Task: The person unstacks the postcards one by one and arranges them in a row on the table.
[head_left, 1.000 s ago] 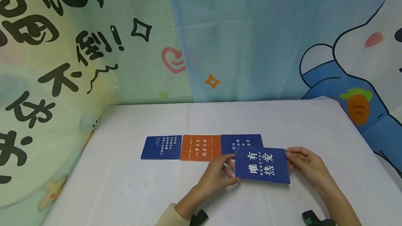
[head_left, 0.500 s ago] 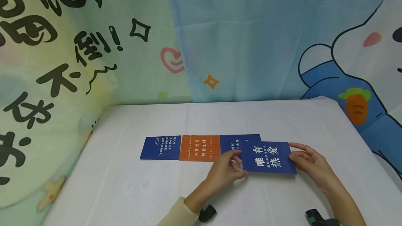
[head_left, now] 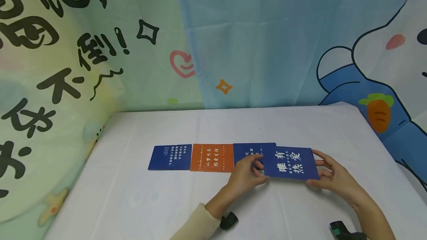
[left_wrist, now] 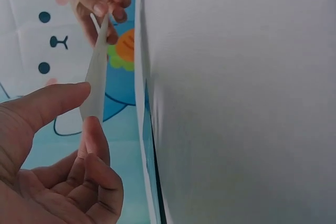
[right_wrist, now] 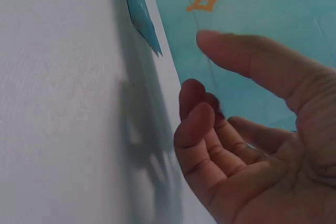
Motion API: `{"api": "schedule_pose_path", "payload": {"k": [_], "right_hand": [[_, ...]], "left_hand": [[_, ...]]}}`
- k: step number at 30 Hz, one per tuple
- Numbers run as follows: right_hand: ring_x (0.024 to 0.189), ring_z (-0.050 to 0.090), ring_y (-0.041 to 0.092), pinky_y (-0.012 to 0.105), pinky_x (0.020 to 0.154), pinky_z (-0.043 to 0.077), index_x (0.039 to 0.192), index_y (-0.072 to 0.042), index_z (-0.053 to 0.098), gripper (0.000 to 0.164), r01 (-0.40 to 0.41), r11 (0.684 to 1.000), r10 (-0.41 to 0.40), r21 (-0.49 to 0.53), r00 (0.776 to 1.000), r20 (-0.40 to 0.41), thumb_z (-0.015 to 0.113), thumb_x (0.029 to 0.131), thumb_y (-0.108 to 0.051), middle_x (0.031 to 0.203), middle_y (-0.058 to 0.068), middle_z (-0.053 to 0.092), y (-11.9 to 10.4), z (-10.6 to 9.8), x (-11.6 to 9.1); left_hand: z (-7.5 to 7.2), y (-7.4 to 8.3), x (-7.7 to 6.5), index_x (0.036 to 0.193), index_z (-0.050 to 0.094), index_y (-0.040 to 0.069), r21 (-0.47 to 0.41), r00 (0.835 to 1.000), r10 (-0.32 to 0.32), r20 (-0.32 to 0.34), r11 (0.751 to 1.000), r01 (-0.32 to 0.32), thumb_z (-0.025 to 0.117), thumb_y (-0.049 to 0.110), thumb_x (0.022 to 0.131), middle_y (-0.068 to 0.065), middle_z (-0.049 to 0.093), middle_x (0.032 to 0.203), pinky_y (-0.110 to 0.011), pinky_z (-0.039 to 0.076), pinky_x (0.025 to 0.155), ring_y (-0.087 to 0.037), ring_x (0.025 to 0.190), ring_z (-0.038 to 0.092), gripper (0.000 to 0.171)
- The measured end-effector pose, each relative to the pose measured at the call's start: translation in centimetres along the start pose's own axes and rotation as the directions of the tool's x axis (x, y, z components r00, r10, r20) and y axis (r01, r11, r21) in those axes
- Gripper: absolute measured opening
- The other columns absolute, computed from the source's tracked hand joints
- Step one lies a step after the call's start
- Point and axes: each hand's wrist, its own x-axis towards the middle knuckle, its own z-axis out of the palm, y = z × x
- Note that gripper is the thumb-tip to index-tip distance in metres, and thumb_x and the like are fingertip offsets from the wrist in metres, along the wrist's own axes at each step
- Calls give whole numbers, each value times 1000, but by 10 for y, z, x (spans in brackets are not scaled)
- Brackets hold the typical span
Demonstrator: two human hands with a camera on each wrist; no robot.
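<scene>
A blue card (head_left: 291, 163) with large white characters is held up over the table's middle right in the head view. My left hand (head_left: 247, 173) pinches its left edge between thumb and fingers. In the left wrist view that card (left_wrist: 95, 87) shows its pale back nearly edge-on. By the right edge of the card is my right hand (head_left: 335, 177), thumb and forefinger spread apart near its corners. The right wrist view shows the right hand (right_wrist: 247, 145) with nothing between thumb and fingers, and a blue card (right_wrist: 140, 17) lying beyond the fingertips.
A row on the white table (head_left: 133, 203) holds a dark blue card (head_left: 170, 157), an orange card (head_left: 212, 157) and another blue card (head_left: 254, 149), partly covered by the left hand and held card. A printed cloth backdrop (head_left: 267, 47) stands behind.
The held card has moved right and slightly away, its left side now uncovering more of the third card. Both hands moved with it. The right hand's thumb and forefinger have spread apart.
</scene>
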Motion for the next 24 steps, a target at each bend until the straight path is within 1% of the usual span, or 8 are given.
{"api": "schedule_pose_path", "payload": {"k": [3,7,13,19,24], "right_hand": [[89,59,2,21,74,49,156,-8,12,101,-10,1000,10,2,1000,-24,80,82,-20,137,27,37,2,-3,1],[90,56,-3,18,75,47,157,-9,10,101,-3,1000,3,5,999,-35,79,83,-18,139,29,34,4,-6,-1],[91,52,-10,15,76,49,157,-7,8,102,43,999,-43,2,998,-48,78,83,-13,138,31,31,9,-9,-1],[89,55,-9,14,75,50,157,-10,12,98,47,999,-44,24,993,-106,78,84,-15,136,29,35,16,-11,0],[88,58,-7,15,75,52,156,-7,16,95,57,997,-50,53,989,-137,78,84,-13,131,27,40,22,-12,1]], "left_hand": [[3,2,3,132,57,4,-6,1000,-5,13,1000,5,82,8,78,3,63,94,-13,46,64,6,69,53,60],[7,3,7,132,57,3,-10,1000,-2,26,1000,3,81,8,79,2,63,96,-12,46,62,5,70,53,59],[10,3,11,131,57,1,-36,999,16,47,999,-14,78,7,81,0,64,99,-12,47,65,5,74,55,55],[15,5,14,130,58,-1,-65,998,29,62,998,-25,76,3,82,-4,67,104,-12,48,67,5,75,56,51],[19,4,17,130,59,1,-85,998,13,59,996,-8,76,3,82,-2,67,102,-12,48,65,5,73,57,51]]}}
